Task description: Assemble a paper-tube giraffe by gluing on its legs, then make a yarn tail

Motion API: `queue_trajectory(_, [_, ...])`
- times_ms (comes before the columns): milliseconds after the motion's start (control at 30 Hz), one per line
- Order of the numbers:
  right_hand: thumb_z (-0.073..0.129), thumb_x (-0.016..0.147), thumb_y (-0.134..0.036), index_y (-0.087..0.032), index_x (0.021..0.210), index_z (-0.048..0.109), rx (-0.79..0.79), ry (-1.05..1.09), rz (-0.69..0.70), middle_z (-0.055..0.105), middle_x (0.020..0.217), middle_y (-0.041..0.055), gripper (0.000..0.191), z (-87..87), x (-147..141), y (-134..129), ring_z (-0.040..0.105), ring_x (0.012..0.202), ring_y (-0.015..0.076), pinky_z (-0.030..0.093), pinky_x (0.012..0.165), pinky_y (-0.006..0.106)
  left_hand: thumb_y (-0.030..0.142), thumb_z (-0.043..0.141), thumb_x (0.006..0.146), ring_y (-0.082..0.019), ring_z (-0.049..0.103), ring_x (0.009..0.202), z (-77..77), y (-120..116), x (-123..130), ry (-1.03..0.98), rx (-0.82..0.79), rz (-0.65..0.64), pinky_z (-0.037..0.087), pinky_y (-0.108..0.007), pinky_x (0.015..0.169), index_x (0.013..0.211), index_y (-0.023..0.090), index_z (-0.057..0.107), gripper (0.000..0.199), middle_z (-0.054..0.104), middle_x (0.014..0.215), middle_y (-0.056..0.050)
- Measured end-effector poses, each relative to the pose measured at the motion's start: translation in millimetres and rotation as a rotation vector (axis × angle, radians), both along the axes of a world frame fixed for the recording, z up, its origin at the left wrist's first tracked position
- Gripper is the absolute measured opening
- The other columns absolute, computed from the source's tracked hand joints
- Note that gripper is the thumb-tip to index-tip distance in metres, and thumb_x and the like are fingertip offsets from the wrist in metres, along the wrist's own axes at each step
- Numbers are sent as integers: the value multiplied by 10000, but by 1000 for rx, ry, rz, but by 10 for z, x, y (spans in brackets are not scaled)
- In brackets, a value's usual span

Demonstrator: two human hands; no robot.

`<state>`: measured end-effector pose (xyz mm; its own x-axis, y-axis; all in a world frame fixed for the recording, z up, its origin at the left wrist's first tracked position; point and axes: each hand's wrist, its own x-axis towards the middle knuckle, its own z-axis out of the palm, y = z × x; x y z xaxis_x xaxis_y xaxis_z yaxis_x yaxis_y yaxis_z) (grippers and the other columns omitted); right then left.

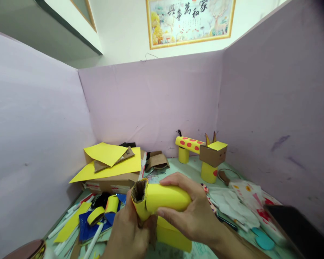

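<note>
My left hand (132, 226) is wrapped round a short upright yellow cardboard tube (140, 201), whose open top shows brown corrugated card. With thumb and fingers, my right hand (191, 208) grips a longer yellow tube (166, 197) lying sideways, its left end against the short one. Below it a yellow piece (172, 235) is partly hidden by my hands. At the back right stands a cardboard animal figure (213, 154) with a yellow, red-spotted body, yellow legs, a brown box head and pointed ears.
Yellow sheets (108, 154) lie on a cardboard box (110, 182) at the back left. White markers (93, 241) and yellow rings (95, 216) are at front left. Crumpled white plastic (232, 205) and a dark flat object (294, 226) are at right. Lilac panels surround the table.
</note>
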<state>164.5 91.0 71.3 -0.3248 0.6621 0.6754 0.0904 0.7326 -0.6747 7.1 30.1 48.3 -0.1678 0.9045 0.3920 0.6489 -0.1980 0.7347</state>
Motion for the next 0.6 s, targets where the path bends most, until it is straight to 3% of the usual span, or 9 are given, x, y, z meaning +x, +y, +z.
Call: queue_trajectory(600, [740,590,-222,-198,901,606,-21,29,39,624,865,35,340,-41,-10,19,597,769,192,474,690,314,418,515,791,-252,653,743,-40,10,-11,-72,39,-46,508,-327,632,1214,188,446,486,687,862,-99])
